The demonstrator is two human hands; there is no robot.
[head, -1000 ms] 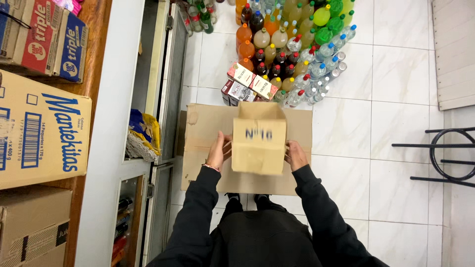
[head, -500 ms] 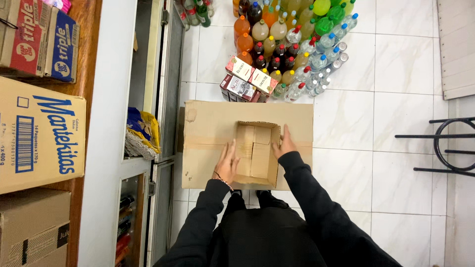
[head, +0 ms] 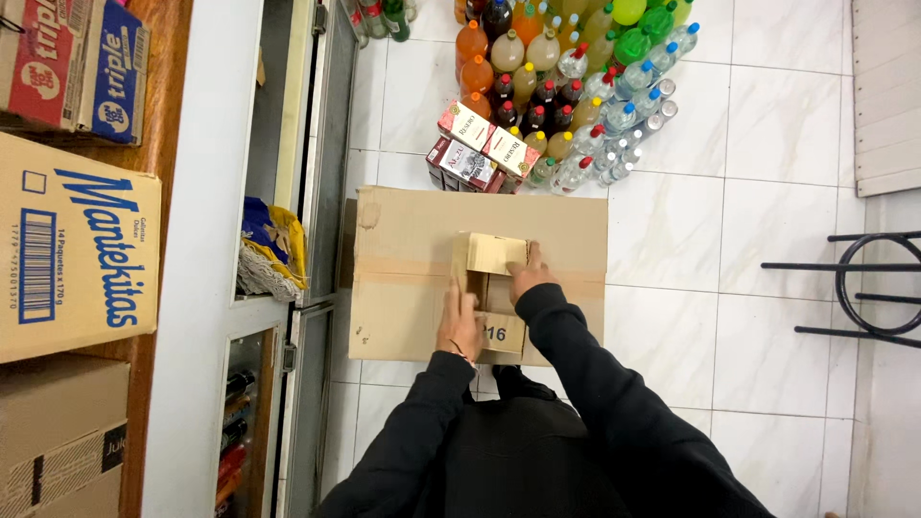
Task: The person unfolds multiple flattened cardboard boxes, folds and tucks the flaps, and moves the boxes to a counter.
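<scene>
Overhead view: two hands working the flaps of a small cardboard box that sits on a large sealed carton.

The small cardboard box rests on top of the large carton, which stands on the tiled floor directly in front of the person. The left hand lies flat with fingers extended against the box's left side, not clenched. The right hand presses open-palmed on the box's right edge, its fingertips touching the raised far flap; neither hand closes around anything. The near flap hangs down toward the person, between the two wrists. Beyond the hands, just past the carton's far edge, lie drink cartons and a cluster of bottles. Left of the left hand stands a white cabinet.
</scene>
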